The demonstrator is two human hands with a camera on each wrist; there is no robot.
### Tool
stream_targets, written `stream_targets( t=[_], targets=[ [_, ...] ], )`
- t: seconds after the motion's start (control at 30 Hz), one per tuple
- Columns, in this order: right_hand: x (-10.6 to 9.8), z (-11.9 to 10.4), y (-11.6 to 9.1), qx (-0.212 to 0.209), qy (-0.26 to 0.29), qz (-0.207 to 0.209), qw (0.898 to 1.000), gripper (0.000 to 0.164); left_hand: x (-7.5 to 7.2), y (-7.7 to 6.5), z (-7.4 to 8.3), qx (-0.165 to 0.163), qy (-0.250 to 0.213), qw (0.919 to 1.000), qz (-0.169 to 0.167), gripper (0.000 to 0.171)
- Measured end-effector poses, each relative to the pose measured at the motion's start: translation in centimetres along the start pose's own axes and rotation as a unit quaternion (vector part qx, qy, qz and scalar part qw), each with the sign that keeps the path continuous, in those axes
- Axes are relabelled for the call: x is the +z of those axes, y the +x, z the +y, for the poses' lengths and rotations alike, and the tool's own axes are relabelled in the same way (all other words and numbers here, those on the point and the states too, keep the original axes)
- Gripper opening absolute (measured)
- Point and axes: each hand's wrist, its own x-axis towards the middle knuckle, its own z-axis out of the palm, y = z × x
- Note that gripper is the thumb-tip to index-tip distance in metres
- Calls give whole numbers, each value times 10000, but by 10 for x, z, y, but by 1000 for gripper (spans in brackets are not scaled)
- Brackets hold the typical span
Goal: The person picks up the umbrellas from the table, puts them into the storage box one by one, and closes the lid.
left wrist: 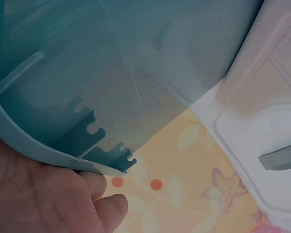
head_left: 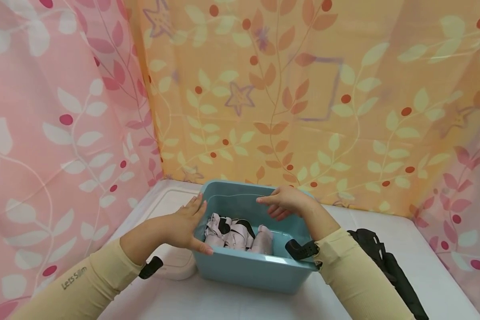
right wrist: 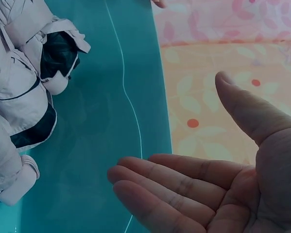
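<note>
A teal plastic bin (head_left: 248, 271) stands on the white table in the head view. Inside it lie rolled pale pink and black garments (head_left: 234, 233). My left hand (head_left: 188, 224) lies flat against the bin's left rim with straight fingers, the thumb down at the front corner. In the left wrist view the palm (left wrist: 43, 199) sits under the teal rim (left wrist: 53, 145). My right hand (head_left: 284, 202) hovers at the far right rim, fingers relaxed and holding nothing (right wrist: 208, 184). A thin pale line (head_left: 244, 194), like the edge of a clear sheet, runs between the hands.
A black folded object (head_left: 388, 262) lies on the table right of the bin. A white plastic piece (head_left: 176, 266) sits just left of the bin, under my left wrist. Patterned pink and orange curtains close in the table on three sides.
</note>
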Motion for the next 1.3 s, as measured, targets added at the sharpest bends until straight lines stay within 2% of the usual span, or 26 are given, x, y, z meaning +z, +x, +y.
stream_targets(
  t=[0.43,0.8,1.0,1.1,1.3],
  targets=[
    [-6,-2,-5,-236,119,-103,9996,48,2,1,-1,-61,13,10000,-6,127],
    [-23,3,-20,-675,175,-194,9974,48,1,1,-2,2,11,10000,24,127],
    [-40,9,-37,-989,-33,-258,9948,54,2,0,0,-145,51,9999,-54,128],
    [-53,15,-48,-1163,-84,-198,9930,55,3,0,1,-80,19,10000,-50,128],
    [-87,34,-72,-1308,-329,178,9907,51,0,0,3,-37,97,9999,32,126]
  ],
)
